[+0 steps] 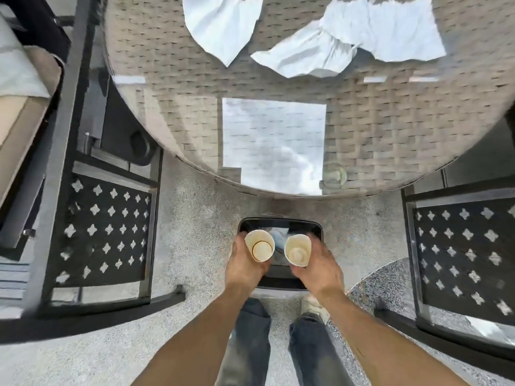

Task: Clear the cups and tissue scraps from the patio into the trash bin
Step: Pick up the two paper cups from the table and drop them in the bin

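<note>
My left hand [243, 267] grips a stained white paper cup [259, 245] and my right hand [320, 267] grips a second paper cup [297, 250]. Both cups are held mouth-up, side by side, right above the open black trash bin [316, 228] that stands on the floor in front of my feet. On the round glass-topped table [390, 129] beyond lie white tissue scraps: one at the far left [221, 26], one in the middle [306, 55] and one at the far right [401, 32].
A black metal chair [108, 229] with a cut-out seat stands to the left, and another chair [462, 252] to the right. The table's near rim curves just beyond the bin. The pebbled patio floor [192, 246] surrounds the bin.
</note>
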Demonstrator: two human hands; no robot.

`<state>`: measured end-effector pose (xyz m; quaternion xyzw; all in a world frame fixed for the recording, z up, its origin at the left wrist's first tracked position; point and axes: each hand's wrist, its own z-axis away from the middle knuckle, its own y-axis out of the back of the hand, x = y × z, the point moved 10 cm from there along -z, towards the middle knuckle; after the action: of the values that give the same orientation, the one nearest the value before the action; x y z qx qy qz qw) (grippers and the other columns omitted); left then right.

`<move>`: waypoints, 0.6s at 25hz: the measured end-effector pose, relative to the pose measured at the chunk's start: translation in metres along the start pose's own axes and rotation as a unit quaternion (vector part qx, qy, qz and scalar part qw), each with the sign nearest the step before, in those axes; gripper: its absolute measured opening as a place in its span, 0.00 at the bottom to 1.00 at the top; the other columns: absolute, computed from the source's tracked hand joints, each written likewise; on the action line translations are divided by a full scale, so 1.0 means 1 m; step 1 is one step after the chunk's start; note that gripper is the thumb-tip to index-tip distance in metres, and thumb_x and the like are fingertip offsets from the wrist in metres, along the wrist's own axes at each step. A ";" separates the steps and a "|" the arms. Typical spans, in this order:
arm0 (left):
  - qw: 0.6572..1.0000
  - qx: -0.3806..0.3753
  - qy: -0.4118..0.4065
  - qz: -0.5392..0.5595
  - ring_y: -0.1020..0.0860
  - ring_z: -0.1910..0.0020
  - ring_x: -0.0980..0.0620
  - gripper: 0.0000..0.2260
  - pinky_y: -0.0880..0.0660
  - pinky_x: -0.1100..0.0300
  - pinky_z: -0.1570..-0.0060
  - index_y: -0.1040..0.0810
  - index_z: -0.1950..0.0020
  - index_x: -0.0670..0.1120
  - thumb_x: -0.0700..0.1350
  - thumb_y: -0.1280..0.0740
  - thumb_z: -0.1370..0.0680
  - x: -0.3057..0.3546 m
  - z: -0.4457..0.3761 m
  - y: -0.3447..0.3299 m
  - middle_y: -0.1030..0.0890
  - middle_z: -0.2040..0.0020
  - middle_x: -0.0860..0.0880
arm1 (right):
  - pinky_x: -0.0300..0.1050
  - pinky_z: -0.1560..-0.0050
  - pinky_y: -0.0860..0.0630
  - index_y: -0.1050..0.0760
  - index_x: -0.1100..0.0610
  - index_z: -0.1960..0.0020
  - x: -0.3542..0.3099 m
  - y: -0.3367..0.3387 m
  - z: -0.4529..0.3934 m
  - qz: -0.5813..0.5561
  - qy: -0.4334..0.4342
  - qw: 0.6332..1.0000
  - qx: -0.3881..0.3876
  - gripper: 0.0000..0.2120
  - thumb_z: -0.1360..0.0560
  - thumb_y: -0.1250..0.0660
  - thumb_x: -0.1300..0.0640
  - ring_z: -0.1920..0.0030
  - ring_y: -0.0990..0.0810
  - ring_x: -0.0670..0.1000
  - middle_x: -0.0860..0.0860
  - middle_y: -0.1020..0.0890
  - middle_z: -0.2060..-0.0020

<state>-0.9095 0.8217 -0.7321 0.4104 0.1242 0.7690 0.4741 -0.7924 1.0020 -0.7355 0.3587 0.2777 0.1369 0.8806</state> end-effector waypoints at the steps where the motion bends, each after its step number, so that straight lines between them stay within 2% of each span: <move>1: 1.000 0.002 0.003 0.001 0.23 0.49 0.47 0.34 0.23 0.48 0.50 0.39 0.36 0.53 0.51 0.23 0.34 -0.005 -0.006 -0.005 0.24 0.47 0.53 | 0.51 0.48 0.22 0.42 0.46 0.27 0.005 -0.009 -0.003 0.011 0.001 1.000 -0.009 0.41 0.34 0.25 0.46 0.41 0.23 0.55 0.49 0.23 0.37; 4: 1.000 0.006 -0.001 -0.016 0.24 0.49 0.47 0.33 0.23 0.48 0.51 0.39 0.37 0.52 0.52 0.22 0.34 -0.015 -0.011 -0.012 0.25 0.45 0.52 | 0.52 0.48 0.21 0.47 0.46 0.25 0.012 -0.024 -0.005 0.021 -0.003 0.999 -0.024 0.46 0.34 0.24 0.45 0.39 0.23 0.55 0.49 0.26 0.34; 8: 0.999 -0.010 0.026 0.018 0.24 0.41 0.44 0.39 0.23 0.46 0.44 0.40 0.32 0.51 0.48 0.20 0.36 -0.027 -0.006 -0.010 0.27 0.36 0.48 | 0.49 0.45 0.23 0.56 0.46 0.22 0.013 -0.028 0.003 0.024 -0.015 0.997 -0.077 0.52 0.33 0.25 0.43 0.34 0.26 0.54 0.48 0.36 0.25; 11: 0.999 -0.017 0.032 0.035 0.24 0.38 0.46 0.40 0.25 0.50 0.41 0.39 0.30 0.51 0.47 0.20 0.35 -0.024 0.004 0.004 0.29 0.34 0.48 | 0.48 0.45 0.23 0.51 0.46 0.22 0.003 -0.006 0.014 0.015 -0.007 0.998 -0.065 0.48 0.31 0.26 0.43 0.34 0.25 0.53 0.47 0.35 0.25; 15: 1.000 0.004 -0.024 0.018 0.24 0.40 0.52 0.32 0.27 0.57 0.46 0.36 0.34 0.54 0.52 0.23 0.32 0.016 0.030 0.047 0.27 0.36 0.54 | 0.47 0.45 0.22 0.41 0.45 0.25 -0.035 0.053 0.035 0.022 0.038 0.999 -0.011 0.35 0.27 0.32 0.41 0.40 0.22 0.50 0.46 0.29 0.30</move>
<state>-0.9195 0.8043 -0.6777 0.4324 0.1083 0.7669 0.4617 -0.8023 1.0050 -0.6643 0.3490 0.3016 0.1725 0.8703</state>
